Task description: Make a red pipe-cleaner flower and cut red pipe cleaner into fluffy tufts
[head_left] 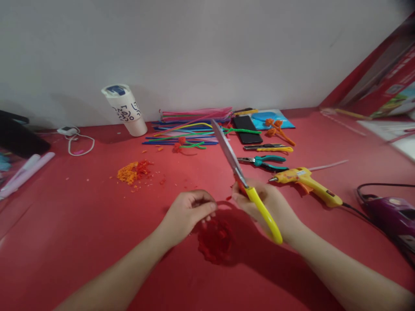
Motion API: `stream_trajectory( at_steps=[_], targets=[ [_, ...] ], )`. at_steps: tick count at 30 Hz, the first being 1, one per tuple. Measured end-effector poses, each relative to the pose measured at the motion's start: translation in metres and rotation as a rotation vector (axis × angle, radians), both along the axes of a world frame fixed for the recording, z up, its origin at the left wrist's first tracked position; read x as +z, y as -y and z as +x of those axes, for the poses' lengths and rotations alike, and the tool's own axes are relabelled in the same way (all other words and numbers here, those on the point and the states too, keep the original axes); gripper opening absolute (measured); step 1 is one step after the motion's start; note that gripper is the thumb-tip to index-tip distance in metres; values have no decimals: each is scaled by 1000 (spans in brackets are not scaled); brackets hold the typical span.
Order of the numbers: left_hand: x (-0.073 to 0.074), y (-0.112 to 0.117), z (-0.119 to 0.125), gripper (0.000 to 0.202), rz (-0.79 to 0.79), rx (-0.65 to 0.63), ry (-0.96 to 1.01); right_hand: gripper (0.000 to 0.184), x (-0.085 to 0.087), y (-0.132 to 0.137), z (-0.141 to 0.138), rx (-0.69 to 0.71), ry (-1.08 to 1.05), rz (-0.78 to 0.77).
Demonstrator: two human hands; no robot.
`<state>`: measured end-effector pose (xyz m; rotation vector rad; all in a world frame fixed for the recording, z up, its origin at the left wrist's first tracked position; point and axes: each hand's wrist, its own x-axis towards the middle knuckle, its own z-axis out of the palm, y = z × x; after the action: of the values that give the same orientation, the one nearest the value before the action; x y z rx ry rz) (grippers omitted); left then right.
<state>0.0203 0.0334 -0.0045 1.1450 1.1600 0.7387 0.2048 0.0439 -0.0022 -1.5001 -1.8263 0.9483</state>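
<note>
My right hand (275, 207) grips a pair of scissors (264, 214) with yellow handles, the long blades pointing up and away towards the back of the table. Left of it, my left hand (189, 211) is closed in a pinch, thumb against fingers. Whatever it pinches is too small or too close to the table's red to make out. Just below those fingertips lies a dark red heap (215, 242), blurred against the red surface. A small pile of orange and red fuzzy clippings (132, 172) lies beyond my left hand.
Pipe cleaners (191, 123) in several colours lie along the wall, beside a phone (248, 129). Teal-handled pliers (264, 161) and a yellow glue gun (306, 183) with its cord are on the right. A white tumbler (125, 110) stands back left; a purple device (391, 216) sits far right.
</note>
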Motion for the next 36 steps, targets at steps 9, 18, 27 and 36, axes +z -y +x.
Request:
stream_trajectory(
  at_steps=[9, 18, 27, 36],
  targets=[
    [-14, -19, -24, 11, 464, 50, -562, 19, -5, -27, 18, -71, 866, 48],
    [-2, -3, -13, 9, 688, -490, -672, 20, -5, -21, 14, -129, 786, 127],
    [-8, -3, -6, 12, 578, -389, -598, 11, -9, -10, 6, -38, 392, 62],
    [-2, 0, -1, 13, -187, -82, 160, 7, -3, 8, -13, 247, -96, -169]
  ],
)
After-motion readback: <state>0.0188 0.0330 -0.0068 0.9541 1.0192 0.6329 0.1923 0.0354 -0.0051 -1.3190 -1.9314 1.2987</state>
